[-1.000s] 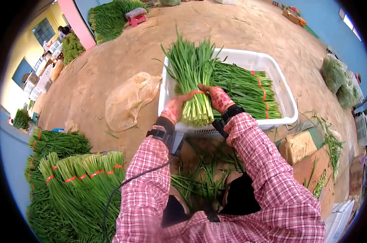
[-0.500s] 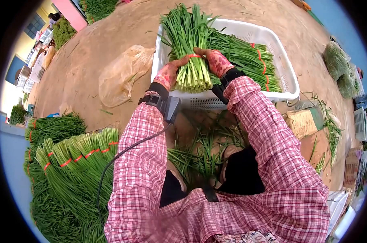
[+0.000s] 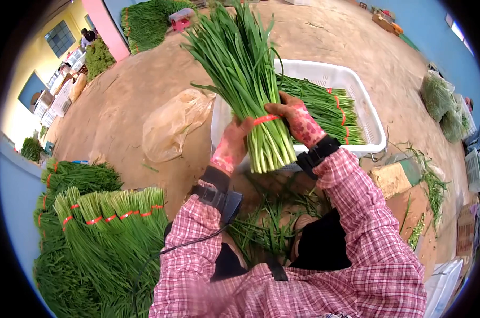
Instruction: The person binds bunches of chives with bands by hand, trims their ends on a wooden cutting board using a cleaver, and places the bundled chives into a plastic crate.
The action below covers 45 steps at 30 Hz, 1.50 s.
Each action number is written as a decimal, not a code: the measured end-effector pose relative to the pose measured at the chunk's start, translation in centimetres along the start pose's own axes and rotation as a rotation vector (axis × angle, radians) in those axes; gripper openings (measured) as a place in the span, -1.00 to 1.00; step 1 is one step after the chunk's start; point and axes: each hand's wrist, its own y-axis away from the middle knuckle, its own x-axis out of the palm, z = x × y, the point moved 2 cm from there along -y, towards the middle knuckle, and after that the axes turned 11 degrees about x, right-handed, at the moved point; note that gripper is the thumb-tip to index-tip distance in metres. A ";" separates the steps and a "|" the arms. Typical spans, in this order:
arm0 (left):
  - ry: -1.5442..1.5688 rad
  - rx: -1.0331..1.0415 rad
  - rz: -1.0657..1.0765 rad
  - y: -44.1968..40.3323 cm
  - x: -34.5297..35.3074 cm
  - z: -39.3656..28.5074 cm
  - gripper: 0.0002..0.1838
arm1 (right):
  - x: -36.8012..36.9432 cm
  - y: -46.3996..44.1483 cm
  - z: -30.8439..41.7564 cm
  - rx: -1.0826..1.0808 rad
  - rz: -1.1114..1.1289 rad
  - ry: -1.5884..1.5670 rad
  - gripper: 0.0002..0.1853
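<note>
The left hand (image 3: 233,144) clasps the left side of a bunch of garlic chives (image 3: 250,95), its thumb by the red band (image 3: 265,119). The right hand (image 3: 299,123) grasps the opposite side, thumb laid across the front at the band; its other fingers are mostly hidden behind the stalks. So 1 bunch sits between 2 closed grips, held up in front of the torso, overlapping the left part of the white crate (image 3: 363,106) in view; whether it hangs over the crate or nearer the body I cannot tell.

The bunch's long axis runs steeply from upper left to lower right. The dark leaf tips point away from the person and a little left; the pale cut ends point back toward the person and slightly right.

The step in hand looks like handling and squaring up an already banded bunch; the next move seems to call for an even grip at the band, keeping the stalks together.

Beyond, other banded bunches (image 3: 319,106) lie in the crate, cut ends to the right. A crumpled plastic bag (image 3: 173,127) rests left of it, stacked bunches (image 3: 112,233) lie farther left, and loose leaves (image 3: 269,228) litter the floor between the feet.
</note>
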 end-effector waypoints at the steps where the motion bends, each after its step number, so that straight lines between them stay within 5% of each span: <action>1: 0.116 0.019 0.033 0.4 -0.1 -0.3 -0.26 | 0.3 1.0 -0.2 -0.002 0.047 -0.001 -0.46; 6: 0.143 0.041 -0.029 6.4 2.2 -2.5 -0.25 | 2.2 6.7 -0.1 -0.158 -0.012 0.473 -0.28; 10: 0.065 0.203 -0.253 11.1 1.3 -0.8 -0.42 | 1.7 10.8 1.5 -0.111 -0.208 0.382 -0.67; 16: 0.073 0.210 -0.442 15.2 0.6 2.4 -0.54 | 8.2 11.9 3.7 -0.242 -0.054 0.390 -0.83; 24: -0.018 0.266 -0.426 16.7 -1.1 4.8 -0.52 | 14.3 6.7 2.9 -0.377 -0.274 0.894 -0.71; 34: 0.207 0.212 -0.407 17.6 -1.9 5.0 -0.46 | 13.2 6.3 1.9 -0.131 -0.082 0.324 -0.79; 38: 0.216 0.178 -0.324 17.7 -1.7 5.5 -0.44 | 12.2 5.7 1.8 -0.249 -0.173 0.582 -0.77; 39: 0.222 0.144 -0.313 18.1 -1.0 4.7 -0.44 | 12.7 7.0 2.5 -0.536 -0.384 0.893 -0.78; 40: 0.227 0.115 -0.296 18.1 -0.5 4.1 -0.44 | 13.1 8.1 3.0 -0.575 -0.477 1.069 -0.82; 45: 0.211 -0.007 -0.264 18.8 1.1 2.3 -0.41 | 13.3 10.0 3.4 -0.676 -0.245 0.982 -0.87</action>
